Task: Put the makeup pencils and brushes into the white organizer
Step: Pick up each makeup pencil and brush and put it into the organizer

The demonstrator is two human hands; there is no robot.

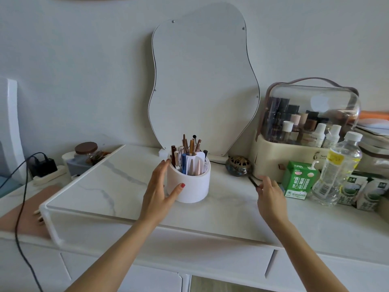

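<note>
1. Left hand (156, 186): fingers straight and spread, cupping the left wall of the round white plastic organizer (188, 184); thumb lay across the front wall, fingertips reached the rim at 10 o'clock. Nothing was gripped. Judged purpose: steadying the tub while items went in.
2. Right hand (270, 191): fingers curled, pinching the near end of a thin dark makeup pencil (252, 181), which pointed away toward 11 o'clock. The hand was at 3 o'clock of the organizer, well apart from it, wrist low above the tabletop. Judged purpose: bringing the last loose item across.
3. Both forearms ran in from the lower edge, converging on the organizer.
4. White organizer: upright on the white marble-patterned tabletop (109, 182), centre of view, divided inside.
5. Brown, silver and blue pencils and brushes (187, 152): standing upright in the organizer, tips above the rim. Task judged nearly complete.
6. Wavy-edged white panel (202, 81): at 12 o'clock, leaning on the wall.
7. Clear-lidded cream cosmetics case (305, 127): at 2 o'clock.
8. Green drink carton (299, 179) and clear plastic bottle (339, 167): at 3 o'clock, beyond the right hand.
</note>
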